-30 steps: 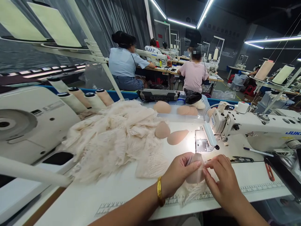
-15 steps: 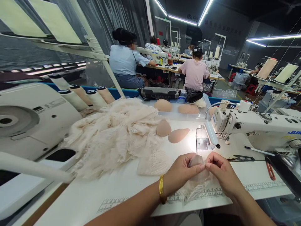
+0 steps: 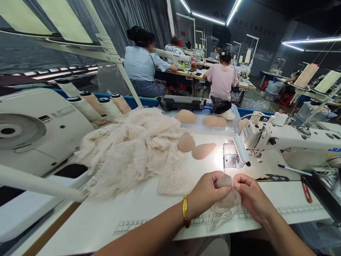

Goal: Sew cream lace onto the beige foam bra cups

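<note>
Between my two hands, over the table's front edge, is a piece of sheer cream lace fabric (image 3: 226,215) with a beige bra pad (image 3: 223,180) against it. My left hand (image 3: 210,192) is closed on the pad and lace, thumb on top. With thumb and forefinger, my right hand (image 3: 250,195) pinches the right edge of the lace; the fingertips partly hide the spot. Two loose pads, a rounded one (image 3: 186,142) and a pointed one (image 3: 204,151), lie on the table beyond. A large heap of cream lace (image 3: 135,149) spreads to the left.
A sewing machine (image 3: 290,138) with a lit lamp (image 3: 241,149) stands right of centre. Thread snips (image 3: 277,177), a white stick (image 3: 294,170) and a red-handled tool (image 3: 307,192) lie nearby. A plastic tray (image 3: 197,128) holds pads behind. Another machine (image 3: 32,131) is at left.
My right hand has shifted slightly down and right along the lace edge, and the lace now hangs more spread out. The left hand keeps its hold. The view has shifted slightly.
</note>
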A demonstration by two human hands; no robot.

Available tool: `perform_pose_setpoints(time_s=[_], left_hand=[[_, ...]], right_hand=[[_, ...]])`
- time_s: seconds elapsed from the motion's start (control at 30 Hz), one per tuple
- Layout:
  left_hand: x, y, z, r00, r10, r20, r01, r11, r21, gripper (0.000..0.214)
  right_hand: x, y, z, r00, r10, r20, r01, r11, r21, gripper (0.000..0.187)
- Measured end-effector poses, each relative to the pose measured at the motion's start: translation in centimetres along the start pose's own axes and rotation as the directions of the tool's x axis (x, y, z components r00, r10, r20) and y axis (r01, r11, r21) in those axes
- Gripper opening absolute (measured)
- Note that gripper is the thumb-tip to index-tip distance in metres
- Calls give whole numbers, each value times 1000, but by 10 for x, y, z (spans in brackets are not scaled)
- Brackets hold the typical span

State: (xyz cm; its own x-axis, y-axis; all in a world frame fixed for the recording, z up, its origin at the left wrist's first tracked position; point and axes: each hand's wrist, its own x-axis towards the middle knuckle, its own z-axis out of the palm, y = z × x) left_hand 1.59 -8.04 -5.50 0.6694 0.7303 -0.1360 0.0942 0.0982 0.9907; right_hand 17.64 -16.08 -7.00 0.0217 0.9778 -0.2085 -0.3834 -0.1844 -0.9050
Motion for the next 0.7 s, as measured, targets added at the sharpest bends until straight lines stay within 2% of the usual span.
perform_pose_setpoints(time_s=[0.07, 0.13, 0.23, 0.33, 0.43, 0.5, 0.6, 0.7], left_hand=[[1, -1, 0, 1000, -5, 3, 5, 1000, -12, 21], [2, -3, -1, 1000, 2, 7, -2, 999, -33, 20], [3, -5, -2, 1000, 6, 4, -6, 998, -63, 21], [3, -5, -2, 1000, 3, 17, -2, 998, -66, 28], [1, -4, 1, 1000, 7, -11, -8, 998, -67, 29], [1, -5, 3, 999, -12, -46, 7, 994, -111, 27], [1, -6, 6, 996, -80, -49, 65, 963, -261, 26], [2, -6, 7, 991, -137, 13, 130, 901, -413, 30]], right_hand=[[-4, -1, -1, 996, -75, 38, 79, 991, -111, 33], [-9, -1, -1, 982, -169, 82, 185, 945, -268, 28], [-12, -1, -4, 952, -272, 142, 306, 810, -500, 21], [-14, 0, -4, 918, -348, 188, 384, 672, -633, 16], [-19, 1, -1, 885, -395, 247, 447, 569, -690, 13], [-23, 1, 0, 869, -399, 294, 481, 538, -692, 13], [-24, 2, -1, 852, -405, 331, 516, 552, -655, 12], [-21, 6, -5, 845, -448, 293, 522, 569, -635, 13]])
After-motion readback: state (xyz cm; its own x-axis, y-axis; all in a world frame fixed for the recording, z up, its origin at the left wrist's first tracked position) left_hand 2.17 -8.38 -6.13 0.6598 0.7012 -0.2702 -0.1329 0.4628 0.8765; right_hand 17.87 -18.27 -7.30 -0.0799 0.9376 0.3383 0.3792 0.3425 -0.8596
